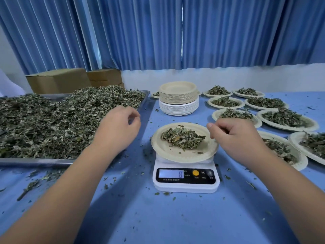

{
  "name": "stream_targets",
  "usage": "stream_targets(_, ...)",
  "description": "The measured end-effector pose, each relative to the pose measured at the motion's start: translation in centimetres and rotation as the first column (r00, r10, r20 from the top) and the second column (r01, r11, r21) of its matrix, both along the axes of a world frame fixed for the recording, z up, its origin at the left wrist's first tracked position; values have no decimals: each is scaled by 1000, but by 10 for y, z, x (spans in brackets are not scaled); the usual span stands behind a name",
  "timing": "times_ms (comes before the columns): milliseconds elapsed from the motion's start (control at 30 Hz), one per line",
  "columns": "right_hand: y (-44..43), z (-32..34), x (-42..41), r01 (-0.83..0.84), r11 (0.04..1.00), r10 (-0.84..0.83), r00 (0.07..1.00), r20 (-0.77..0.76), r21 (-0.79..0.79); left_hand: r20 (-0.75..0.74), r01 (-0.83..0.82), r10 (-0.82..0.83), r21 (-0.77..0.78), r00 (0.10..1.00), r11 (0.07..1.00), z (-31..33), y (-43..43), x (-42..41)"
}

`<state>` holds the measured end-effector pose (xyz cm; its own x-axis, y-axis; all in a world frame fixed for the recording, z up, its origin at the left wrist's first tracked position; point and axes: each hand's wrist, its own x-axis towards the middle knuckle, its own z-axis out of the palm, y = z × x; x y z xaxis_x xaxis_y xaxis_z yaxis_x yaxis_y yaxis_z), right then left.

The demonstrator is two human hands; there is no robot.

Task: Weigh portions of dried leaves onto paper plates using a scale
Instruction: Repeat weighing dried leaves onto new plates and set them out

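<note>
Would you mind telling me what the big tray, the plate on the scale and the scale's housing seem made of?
The tray looks like stainless steel: grey, with a dull sheen on its rim. The plate on the scale seems pressed paper pulp: matte beige, crimped rim. The scale's housing is probably moulded plastic: smooth, white, rounded corners.

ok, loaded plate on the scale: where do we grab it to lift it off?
Grip the plate by its bare right rim, coming in from the right, where the right hand is nearest. The plate overhangs the scale, so fingers can likely slip under the rim with the thumb on top. The leaves sit heaped mid-plate, so keep it level.
</note>
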<state>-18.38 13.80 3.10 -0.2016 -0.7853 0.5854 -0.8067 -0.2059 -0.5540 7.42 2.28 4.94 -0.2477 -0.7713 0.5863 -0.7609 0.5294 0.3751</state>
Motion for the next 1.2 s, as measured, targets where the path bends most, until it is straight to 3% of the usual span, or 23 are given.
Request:
stream_targets(167,-2,-1,2,7,1000,-7,1000,-1,-5,320,-221,173,121,931,968,-4,-42,34)
stream_targets(300,-2,-2,3,12,1000,-12,1000,-11,1,640,-407,291,37,711,913,-11,-63,51)
stream_targets(367,-3,-2,3,8,1000,-8,1000,-8,0,698,-469,261,121,667,875,-14,-71,58)
stream_targets(467,-2,-2,3,8,1000,-8,1000,-13,14,687,-437,88,352,721,828,-18,-78,63)
stream_targets(533,-3,-3,3,9,1000,-9,1000,-10,23,679,-380,9,400,734,834,-18,-76,61)
stream_targets(767,-2,-2,4,17,999,-18,1000,15,32,623,-126,-127,347,772,929,-15,-63,49)
stream_targets(900,-2,-2,3,16,999,-17,1000,22,40,611,-92,-138,329,780,940,-14,-60,49)
stream_targets(1067,-1,-1,2,14,999,-16,999,31,41,448,-35,-70,221,891,975,-6,-60,52)
stream_targets(1200,-1,-2,2,10,999,-11,1000,23,43,447,-76,0,152,895,985,3,-56,50)
